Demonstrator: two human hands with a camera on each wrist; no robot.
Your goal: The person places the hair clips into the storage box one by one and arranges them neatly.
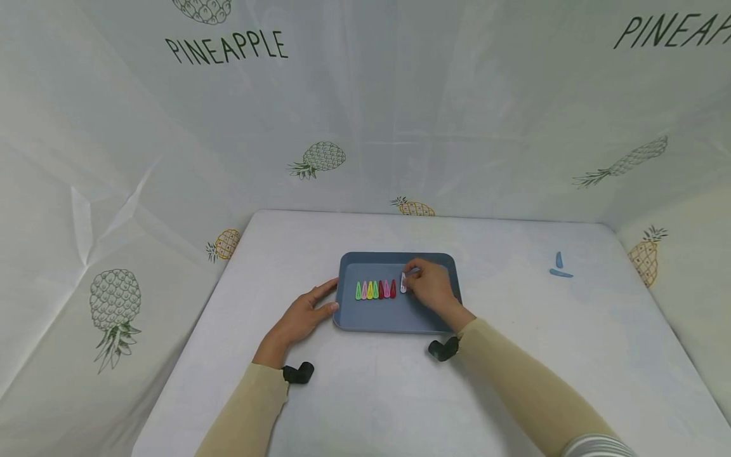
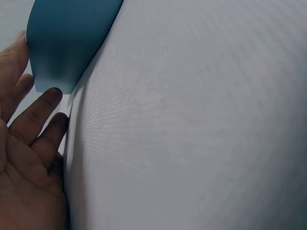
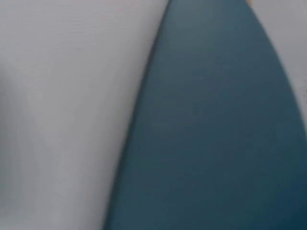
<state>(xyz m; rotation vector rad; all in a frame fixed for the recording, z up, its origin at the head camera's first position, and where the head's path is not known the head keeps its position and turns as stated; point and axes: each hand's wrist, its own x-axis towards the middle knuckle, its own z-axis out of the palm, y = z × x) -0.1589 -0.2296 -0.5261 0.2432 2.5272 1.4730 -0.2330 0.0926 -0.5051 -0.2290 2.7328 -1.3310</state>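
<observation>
A blue-grey tray [image 1: 371, 319] lies on the white table, and its outer wall [image 2: 72, 45] fills the upper left of the left wrist view. Across the tray runs a row of snap hair clips [image 1: 375, 290] in green, pink, yellow and red. At the right end of that row, a pale hair clip [image 1: 403, 284] is pinched by the fingers of my right hand [image 1: 432, 287]. My left hand [image 1: 299, 319] rests on the table with loosely extended fingers touching the tray's left edge. In the right wrist view only the tray's side [image 3: 201, 120] and table show; the hand is hidden there.
Two small blue pieces [image 1: 559, 266] lie at the table's right side, perhaps marks on the cloth. A pineapple-printed curtain [image 1: 365, 114] hangs behind and beside the table [image 1: 514, 381]. Dark devices [image 1: 299, 373] are strapped at both wrists.
</observation>
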